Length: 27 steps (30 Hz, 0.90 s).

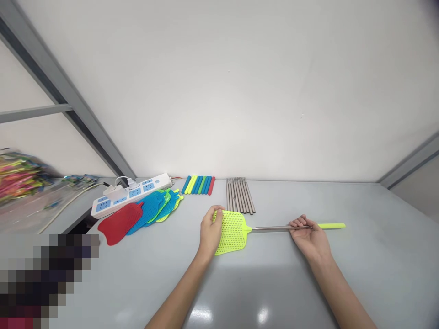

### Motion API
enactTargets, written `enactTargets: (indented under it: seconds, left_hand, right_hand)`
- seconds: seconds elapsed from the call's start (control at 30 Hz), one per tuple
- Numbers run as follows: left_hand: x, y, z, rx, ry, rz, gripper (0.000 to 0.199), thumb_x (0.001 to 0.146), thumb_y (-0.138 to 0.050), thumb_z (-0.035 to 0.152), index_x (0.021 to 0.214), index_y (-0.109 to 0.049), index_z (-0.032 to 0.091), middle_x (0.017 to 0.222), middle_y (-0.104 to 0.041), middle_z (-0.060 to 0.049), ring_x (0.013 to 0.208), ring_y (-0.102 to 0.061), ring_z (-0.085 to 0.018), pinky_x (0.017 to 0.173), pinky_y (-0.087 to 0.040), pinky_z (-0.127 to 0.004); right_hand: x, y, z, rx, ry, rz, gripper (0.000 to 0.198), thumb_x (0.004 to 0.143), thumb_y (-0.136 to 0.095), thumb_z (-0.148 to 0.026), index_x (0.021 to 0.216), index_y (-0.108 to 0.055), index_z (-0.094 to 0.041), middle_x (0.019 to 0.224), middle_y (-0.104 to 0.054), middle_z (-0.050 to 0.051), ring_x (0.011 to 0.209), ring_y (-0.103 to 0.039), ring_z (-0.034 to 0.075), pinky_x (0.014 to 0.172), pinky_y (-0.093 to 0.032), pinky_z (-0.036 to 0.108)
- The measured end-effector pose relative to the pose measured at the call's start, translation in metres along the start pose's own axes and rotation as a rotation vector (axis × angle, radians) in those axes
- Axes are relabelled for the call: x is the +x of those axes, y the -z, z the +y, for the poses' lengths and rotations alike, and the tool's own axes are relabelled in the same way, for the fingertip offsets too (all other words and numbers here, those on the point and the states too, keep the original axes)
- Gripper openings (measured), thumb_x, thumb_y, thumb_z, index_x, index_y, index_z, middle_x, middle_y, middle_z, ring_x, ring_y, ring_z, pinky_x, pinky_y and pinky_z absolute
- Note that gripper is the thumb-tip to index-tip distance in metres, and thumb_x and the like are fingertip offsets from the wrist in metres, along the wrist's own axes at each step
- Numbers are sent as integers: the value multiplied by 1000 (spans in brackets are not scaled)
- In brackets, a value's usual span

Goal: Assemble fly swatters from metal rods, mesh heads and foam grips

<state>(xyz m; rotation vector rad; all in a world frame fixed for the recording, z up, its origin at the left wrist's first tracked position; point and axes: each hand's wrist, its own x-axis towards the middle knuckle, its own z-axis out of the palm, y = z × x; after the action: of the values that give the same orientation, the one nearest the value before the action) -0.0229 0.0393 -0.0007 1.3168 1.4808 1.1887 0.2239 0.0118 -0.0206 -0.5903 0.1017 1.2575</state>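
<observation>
A yellow-green fly swatter (233, 232) lies crosswise in front of me, its perforated head to the left, its metal rod in the middle and its handle sleeve (332, 226) to the right. My left hand (211, 230) is closed on the left edge of the head, thumb on top. Palm up, my right hand (311, 238) grips the rod between thumb and fingers, close to the sleeve. Behind the swatter, several metal rods (240, 195) lie side by side. Left of them is a row of coloured handle sleeves (199, 185).
Loose swatter heads, with a red one (120, 223) on top, overlap at the left. Behind them stands a white power strip (135, 193) with plugs in it. Colourful bagged items (22, 176) sit at the far left. A wall (240, 91) closes off the table's back edge.
</observation>
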Motion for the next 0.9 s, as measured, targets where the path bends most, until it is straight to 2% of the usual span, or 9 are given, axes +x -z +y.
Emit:
enactTargets:
  seconds: [0.07, 0.2, 0.37, 0.53, 0.73, 0.9]
  left_hand:
    - [2, 0, -2, -24, 27, -8, 23, 72, -44, 39, 77, -56, 20, 71, -57, 0, 61, -51, -14, 54, -36, -23]
    - [4, 1, -4, -173, 169, -85, 22, 68, -49, 38, 71, -56, 18, 65, -56, 0, 60, -53, -15, 53, -37, -23]
    - [2, -3, 0, -372, 258, -138, 24, 66, -51, 38, 73, -56, 16, 65, -55, 0, 59, -52, -14, 54, -39, -23]
    - [2, -4, 1, -463, 254, -155, 25, 66, -52, 37, 74, -57, 14, 69, -57, -2, 66, -54, -15, 58, -40, -24]
    - [3, -4, -1, -439, 227, -163, 25, 66, -53, 39, 72, -56, 15, 67, -55, -1, 62, -53, -13, 55, -39, -22]
    - [-1, -4, 3, -435, 220, -247, 24, 66, -54, 41, 72, -50, 18, 68, -55, 2, 63, -54, -14, 56, -39, -23]
  right_hand:
    - [0, 1, 0, -17, 0, -8, 12, 67, -36, -3, 69, -39, -15, 57, -30, -5, 45, -34, 6, 43, -35, 21]
    - [1, 2, 0, -65, 29, -15, 11, 67, -37, -4, 69, -39, -15, 58, -28, -5, 45, -34, 6, 43, -35, 21]
    - [4, 5, -3, -92, 65, -34, 11, 67, -38, -4, 69, -40, -15, 58, -28, -5, 45, -34, 6, 43, -34, 21]
    - [3, 3, -6, -29, 42, 17, 12, 68, -36, -4, 70, -40, -15, 57, -29, -5, 45, -33, 6, 43, -34, 20]
    - [0, 1, -6, -23, 30, 17, 12, 67, -36, -3, 69, -39, -15, 56, -28, -5, 44, -33, 6, 42, -34, 20]
    - [1, 1, -9, -29, 53, 8, 13, 67, -36, -3, 70, -40, -15, 57, -28, -5, 44, -33, 6, 42, -34, 21]
